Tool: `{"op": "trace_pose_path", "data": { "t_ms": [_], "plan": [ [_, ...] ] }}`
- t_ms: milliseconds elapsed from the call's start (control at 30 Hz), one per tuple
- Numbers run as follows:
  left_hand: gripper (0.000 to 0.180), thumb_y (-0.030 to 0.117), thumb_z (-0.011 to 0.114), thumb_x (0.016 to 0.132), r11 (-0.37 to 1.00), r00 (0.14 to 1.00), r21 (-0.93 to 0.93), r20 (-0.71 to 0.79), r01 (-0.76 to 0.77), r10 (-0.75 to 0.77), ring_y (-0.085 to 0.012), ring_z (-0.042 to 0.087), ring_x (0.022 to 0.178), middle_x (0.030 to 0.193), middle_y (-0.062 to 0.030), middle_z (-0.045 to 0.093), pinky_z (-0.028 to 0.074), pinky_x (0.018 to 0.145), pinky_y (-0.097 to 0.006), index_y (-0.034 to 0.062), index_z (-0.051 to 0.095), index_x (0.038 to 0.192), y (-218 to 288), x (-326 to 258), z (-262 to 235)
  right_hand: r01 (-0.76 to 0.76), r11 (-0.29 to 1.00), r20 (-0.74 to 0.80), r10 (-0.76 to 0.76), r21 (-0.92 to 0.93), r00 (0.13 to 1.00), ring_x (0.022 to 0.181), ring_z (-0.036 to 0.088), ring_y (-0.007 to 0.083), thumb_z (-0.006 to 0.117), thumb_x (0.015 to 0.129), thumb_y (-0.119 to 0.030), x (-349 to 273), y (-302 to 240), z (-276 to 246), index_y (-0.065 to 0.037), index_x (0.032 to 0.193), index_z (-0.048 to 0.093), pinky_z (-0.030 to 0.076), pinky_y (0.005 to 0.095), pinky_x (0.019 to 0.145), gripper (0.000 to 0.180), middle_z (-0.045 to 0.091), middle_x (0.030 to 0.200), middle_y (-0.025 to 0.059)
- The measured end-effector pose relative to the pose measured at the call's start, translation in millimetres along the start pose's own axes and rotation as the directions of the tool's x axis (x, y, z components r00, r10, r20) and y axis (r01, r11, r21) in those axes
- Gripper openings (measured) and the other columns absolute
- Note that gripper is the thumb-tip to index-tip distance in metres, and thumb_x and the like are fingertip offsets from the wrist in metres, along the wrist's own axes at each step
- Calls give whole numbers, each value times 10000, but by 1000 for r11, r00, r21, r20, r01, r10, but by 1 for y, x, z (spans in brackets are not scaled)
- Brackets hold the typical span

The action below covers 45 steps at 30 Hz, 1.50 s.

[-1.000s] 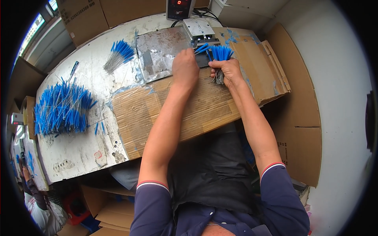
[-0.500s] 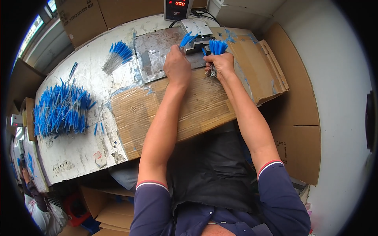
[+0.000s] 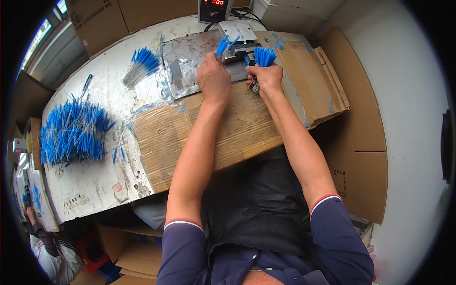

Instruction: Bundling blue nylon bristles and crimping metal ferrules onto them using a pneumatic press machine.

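Observation:
My left hand (image 3: 213, 80) is closed, with a few blue-bristled wire brushes (image 3: 222, 46) standing out above the fingers. It is beside a small metal machine fixture (image 3: 241, 51). Just right of that, my right hand (image 3: 268, 79) grips a thick bunch of the same brushes (image 3: 264, 56), blue ends up and looped wire ends hanging below the fingers. A single blue piece points from near my right thumb toward the fixture. The left fingertips are partly hidden by the back of the hand.
A big heap of blue brushes (image 3: 76, 130) lies on the worn white table (image 3: 90, 192) at left, a smaller fanned bundle (image 3: 142, 66) behind it. Flattened cardboard (image 3: 199, 137) covers the front edge. A red-digit display box (image 3: 213, 10) stands at the back. Another person's hand (image 3: 31, 216) shows far left.
The brushes in my left hand stand more upright and fan apart slightly. My right hand and its bunch have barely shifted.

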<state>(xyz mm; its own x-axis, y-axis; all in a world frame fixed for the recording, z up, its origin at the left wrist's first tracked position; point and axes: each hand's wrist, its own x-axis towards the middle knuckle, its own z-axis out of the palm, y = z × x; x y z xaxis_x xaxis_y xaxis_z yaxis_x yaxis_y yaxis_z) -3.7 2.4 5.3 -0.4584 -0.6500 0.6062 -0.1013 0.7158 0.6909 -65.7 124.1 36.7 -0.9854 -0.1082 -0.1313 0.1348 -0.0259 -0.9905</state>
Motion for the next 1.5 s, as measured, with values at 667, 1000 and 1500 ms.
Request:
{"op": "trace_pose_path", "data": {
  "t_ms": [667,1000,1500],
  "plan": [
    [116,116,622,935,987,982,33,107,-158,154,-373,628,793,825,-167,665,461,738,-490,44,634,1026,0,-3,-2,-176,942,184,127,284,975,582,690,238,762,811,-33,1,-2,-22,70,856,671,613,356,505,145,679,716,147],
    [113,35,559,864,987,979,76,161,-142,129,-318,630,837,848,-113,676,443,751,-445,47,605,967,6,-3,-3,-195,962,239,147,189,960,661,708,242,779,803,18,1,-1,-31,58,912,681,636,379,574,152,696,792,145],
    [183,-11,576,792,961,945,93,229,-261,234,-340,621,861,893,-145,622,464,755,-441,44,605,964,-5,-6,3,-177,980,322,139,92,936,620,656,166,798,805,-35,-5,-8,-43,0,899,682,556,295,515,153,678,759,75]
  ]
}}
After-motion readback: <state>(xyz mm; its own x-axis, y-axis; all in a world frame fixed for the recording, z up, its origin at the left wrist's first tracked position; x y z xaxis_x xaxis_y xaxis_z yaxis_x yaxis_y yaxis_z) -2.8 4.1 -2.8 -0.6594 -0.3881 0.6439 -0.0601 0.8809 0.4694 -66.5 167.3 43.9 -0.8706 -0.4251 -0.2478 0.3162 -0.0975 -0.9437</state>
